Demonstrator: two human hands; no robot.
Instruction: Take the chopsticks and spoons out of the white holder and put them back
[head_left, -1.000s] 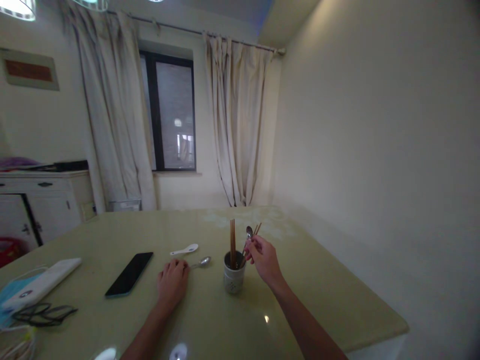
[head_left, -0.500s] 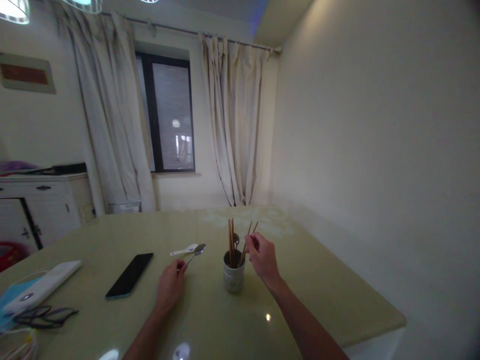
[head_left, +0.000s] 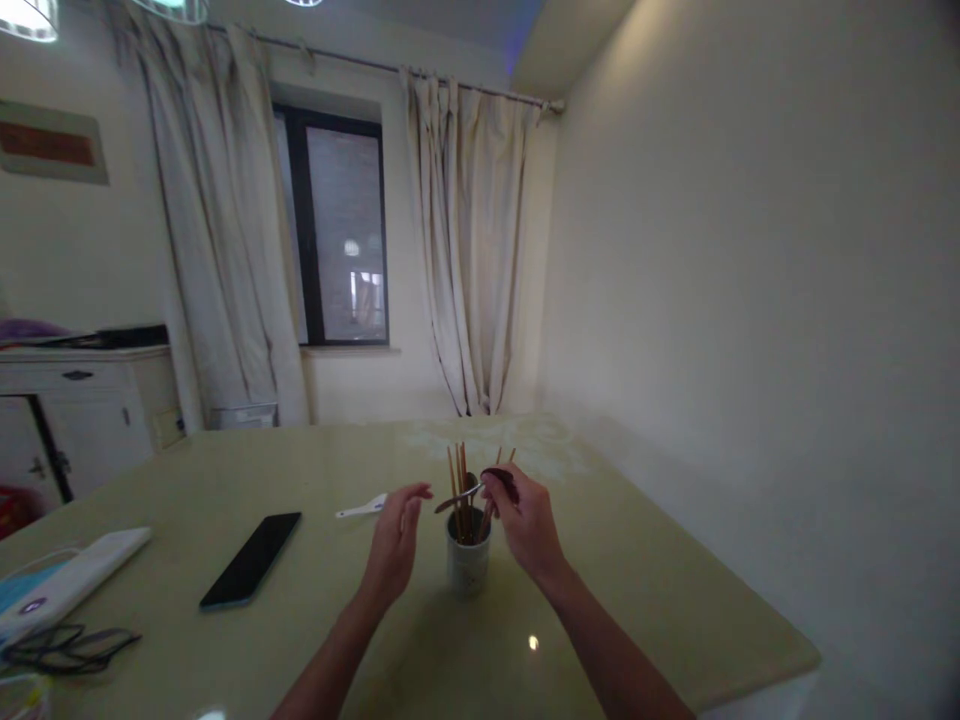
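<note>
My right hand (head_left: 526,515) is closed on a metal spoon (head_left: 471,490) just above the rim of a pale cup (head_left: 468,570). The spoon's slim end points left; its dark, wider end lies at my fingers. Several wooden chopsticks (head_left: 462,465) and another spoon (head_left: 471,482) stand in the cup, and some chopsticks are partly hidden behind my right hand. To the cup's left, my left hand (head_left: 394,540) is open and holds nothing, fingers reaching towards the spoon's slim end. A white spoon (head_left: 361,508) lies on the table, partly covered by my left hand.
On the greenish table (head_left: 615,590) lie a black phone (head_left: 251,560), a white device (head_left: 82,580), a blue item (head_left: 30,585) beneath it, and dark glasses (head_left: 67,648). A wall (head_left: 712,350) runs along the right; curtains and a window stand behind.
The metal spoon has passed from my left hand to my right hand, over the cup. My left hand has moved right, nearer the cup, and opened.
</note>
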